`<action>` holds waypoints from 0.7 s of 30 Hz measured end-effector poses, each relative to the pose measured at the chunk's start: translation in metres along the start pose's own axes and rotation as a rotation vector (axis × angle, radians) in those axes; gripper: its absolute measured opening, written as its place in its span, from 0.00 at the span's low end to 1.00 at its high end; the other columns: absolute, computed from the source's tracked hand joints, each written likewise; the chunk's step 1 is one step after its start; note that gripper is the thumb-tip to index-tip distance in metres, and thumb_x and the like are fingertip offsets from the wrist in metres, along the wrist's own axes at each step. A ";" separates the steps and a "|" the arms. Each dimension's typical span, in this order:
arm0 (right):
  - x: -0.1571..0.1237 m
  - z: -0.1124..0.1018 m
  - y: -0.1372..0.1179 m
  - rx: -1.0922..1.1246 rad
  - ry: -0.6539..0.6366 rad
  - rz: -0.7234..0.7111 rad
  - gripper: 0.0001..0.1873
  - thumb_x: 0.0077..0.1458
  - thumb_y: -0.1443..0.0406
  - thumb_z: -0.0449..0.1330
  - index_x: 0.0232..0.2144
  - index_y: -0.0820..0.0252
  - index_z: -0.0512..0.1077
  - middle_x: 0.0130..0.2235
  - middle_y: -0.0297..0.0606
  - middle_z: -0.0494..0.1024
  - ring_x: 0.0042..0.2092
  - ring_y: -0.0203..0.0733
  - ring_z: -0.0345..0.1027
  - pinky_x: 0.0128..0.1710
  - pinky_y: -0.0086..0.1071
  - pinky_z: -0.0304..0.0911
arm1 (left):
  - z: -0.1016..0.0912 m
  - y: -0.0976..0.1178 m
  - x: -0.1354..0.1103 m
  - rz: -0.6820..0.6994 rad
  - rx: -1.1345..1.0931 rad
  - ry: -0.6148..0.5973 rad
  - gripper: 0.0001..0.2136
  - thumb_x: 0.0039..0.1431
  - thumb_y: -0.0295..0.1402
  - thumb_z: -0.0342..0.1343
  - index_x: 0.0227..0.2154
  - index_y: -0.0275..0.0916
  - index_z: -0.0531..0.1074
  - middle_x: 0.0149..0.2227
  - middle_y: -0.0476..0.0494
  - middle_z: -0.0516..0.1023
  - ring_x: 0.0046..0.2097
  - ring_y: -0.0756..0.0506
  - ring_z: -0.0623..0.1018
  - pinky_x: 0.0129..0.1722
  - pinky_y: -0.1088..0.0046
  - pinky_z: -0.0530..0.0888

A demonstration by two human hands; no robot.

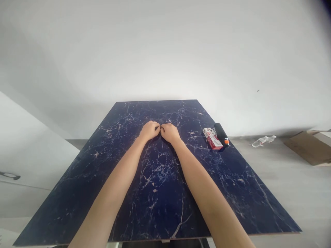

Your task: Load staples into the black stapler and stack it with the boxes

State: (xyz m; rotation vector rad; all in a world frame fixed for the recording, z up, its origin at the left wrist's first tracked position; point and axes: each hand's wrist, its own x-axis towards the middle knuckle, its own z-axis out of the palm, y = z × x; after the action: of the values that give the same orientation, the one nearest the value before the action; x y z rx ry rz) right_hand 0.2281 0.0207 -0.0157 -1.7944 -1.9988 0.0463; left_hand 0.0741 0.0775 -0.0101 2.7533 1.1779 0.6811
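Note:
Both my arms reach out over a dark blue, marble-patterned table. My left hand is closed, its thumb and fingers pinched together near the middle of the table. Right beside it, almost touching, my right hand is closed too, with the fingers curled down. A small dark spot shows by the left fingertips; whether it is a thing or shadow I cannot tell. What the fingers hold, if anything, is hidden.
At the table's right edge lie a red and white box and a black cylinder with an orange part. On the floor to the right are a clear plastic bottle and a cardboard box. A white wall stands behind the table.

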 end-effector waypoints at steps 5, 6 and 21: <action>-0.001 0.000 -0.001 -0.004 0.007 -0.024 0.15 0.66 0.68 0.49 0.40 0.60 0.77 0.44 0.46 0.80 0.48 0.49 0.70 0.47 0.36 0.62 | -0.001 0.001 -0.004 -0.020 0.014 -0.008 0.11 0.65 0.32 0.51 0.30 0.40 0.77 0.34 0.40 0.80 0.40 0.40 0.77 0.43 0.66 0.71; -0.001 0.000 -0.001 -0.001 0.010 -0.027 0.15 0.65 0.69 0.49 0.42 0.60 0.77 0.44 0.46 0.80 0.48 0.49 0.70 0.48 0.36 0.62 | 0.000 0.001 -0.004 -0.021 0.017 -0.016 0.11 0.65 0.32 0.51 0.31 0.40 0.77 0.33 0.41 0.79 0.39 0.40 0.77 0.42 0.66 0.71; -0.007 0.005 -0.002 0.025 0.017 -0.042 0.17 0.63 0.70 0.51 0.49 0.62 0.74 0.50 0.47 0.79 0.53 0.50 0.67 0.55 0.38 0.60 | 0.001 0.005 -0.008 -0.083 0.025 -0.029 0.09 0.66 0.32 0.52 0.41 0.41 0.77 0.37 0.40 0.82 0.43 0.38 0.80 0.42 0.67 0.71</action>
State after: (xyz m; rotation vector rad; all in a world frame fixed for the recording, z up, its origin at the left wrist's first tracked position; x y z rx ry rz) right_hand 0.2245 0.0149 -0.0213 -1.7313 -2.0139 0.0425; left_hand 0.0732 0.0686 -0.0129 2.7065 1.2949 0.6202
